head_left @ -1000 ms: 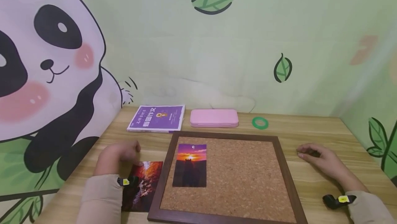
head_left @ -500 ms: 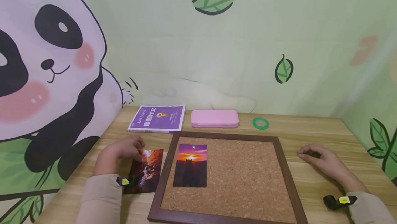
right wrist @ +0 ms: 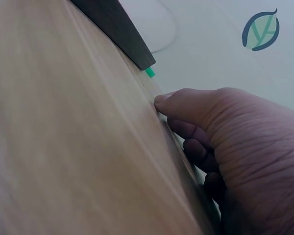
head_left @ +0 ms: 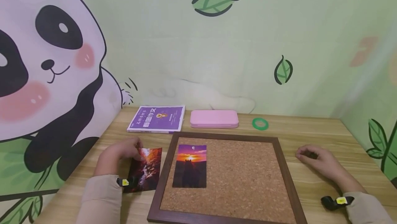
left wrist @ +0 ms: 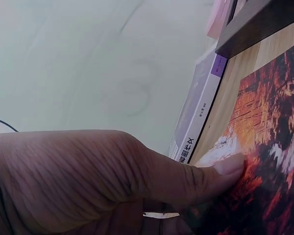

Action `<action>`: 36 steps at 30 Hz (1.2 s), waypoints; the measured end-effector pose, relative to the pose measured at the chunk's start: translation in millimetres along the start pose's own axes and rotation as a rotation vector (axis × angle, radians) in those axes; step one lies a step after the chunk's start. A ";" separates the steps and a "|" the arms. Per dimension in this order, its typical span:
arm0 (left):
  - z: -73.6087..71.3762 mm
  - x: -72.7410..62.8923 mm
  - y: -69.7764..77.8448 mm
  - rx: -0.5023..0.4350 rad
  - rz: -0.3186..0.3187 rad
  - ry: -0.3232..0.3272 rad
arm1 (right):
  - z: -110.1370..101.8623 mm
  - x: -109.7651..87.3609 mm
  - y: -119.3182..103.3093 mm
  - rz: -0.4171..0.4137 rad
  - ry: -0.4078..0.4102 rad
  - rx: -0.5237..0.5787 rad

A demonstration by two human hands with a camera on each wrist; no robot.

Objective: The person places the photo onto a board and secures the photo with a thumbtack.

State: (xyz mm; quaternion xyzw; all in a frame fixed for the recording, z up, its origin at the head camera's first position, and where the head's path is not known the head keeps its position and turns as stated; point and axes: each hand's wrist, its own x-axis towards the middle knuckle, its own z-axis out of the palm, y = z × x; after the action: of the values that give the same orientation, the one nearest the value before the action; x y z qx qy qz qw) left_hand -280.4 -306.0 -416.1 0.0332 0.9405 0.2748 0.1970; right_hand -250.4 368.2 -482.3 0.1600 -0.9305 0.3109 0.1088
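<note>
Currently our left hand point(head_left: 120, 150) pinches the loose photo point(head_left: 145, 174) near its far-left corner, thumb on top | photo reaches to that grip's 5 o'clock, long axis roughly 1-to-7 | corkboard point(head_left: 245, 177) at photo's 3 o'clock | beyond it our right hand point(head_left: 324, 164), farther, curls; contents we cannot tell

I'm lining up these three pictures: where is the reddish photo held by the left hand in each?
Head: the reddish photo is low, left of centre.
Left wrist: the photo runs down the right side.
Right wrist: not in it.
Shared landmark: the dark frame, just right of the photo in head, top right corner in left wrist, top edge in right wrist.
</note>
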 end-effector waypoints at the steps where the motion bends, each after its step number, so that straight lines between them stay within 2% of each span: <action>1: -0.1 0.3 -1.1 -0.009 0.007 -0.001 | 0.2 0.1 -0.2 0.002 0.002 0.002; 4: -2.1 1.6 -6.2 -0.036 0.032 0.000 | -0.8 0.3 -0.7 0.022 0.000 -0.004; 7: -7.9 0.9 -11.8 -0.103 0.094 0.012 | -3.2 0.9 -1.9 0.056 0.011 -0.001; 12: -19.6 -7.1 -10.2 -0.199 0.187 0.068 | -4.9 1.6 -3.1 0.071 0.040 0.006; 17: -26.3 -11.3 -11.3 -0.330 0.192 0.131 | -3.2 1.0 -1.7 0.071 0.051 0.002; 22: -28.3 -12.6 -13.8 -0.464 0.236 0.142 | -2.2 0.1 -2.0 0.073 0.059 0.000; 26: -32.1 -13.8 -13.9 -0.497 0.264 0.140 | -2.1 -0.5 -2.0 0.076 0.063 0.003; 32: -37.3 -20.0 -16.5 -0.501 0.223 0.203 | -0.8 -0.4 -0.4 0.068 0.071 0.003; 36: -35.4 -17.6 -14.3 -0.540 0.244 0.218 | -0.5 0.0 -1.0 0.072 0.074 0.005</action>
State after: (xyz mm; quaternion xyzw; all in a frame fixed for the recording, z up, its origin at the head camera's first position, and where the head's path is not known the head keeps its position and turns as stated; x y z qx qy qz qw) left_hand -277.4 -339.0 -390.2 0.0625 0.8383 0.5379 0.0624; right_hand -250.0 367.8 -481.4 0.1152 -0.9302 0.3227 0.1315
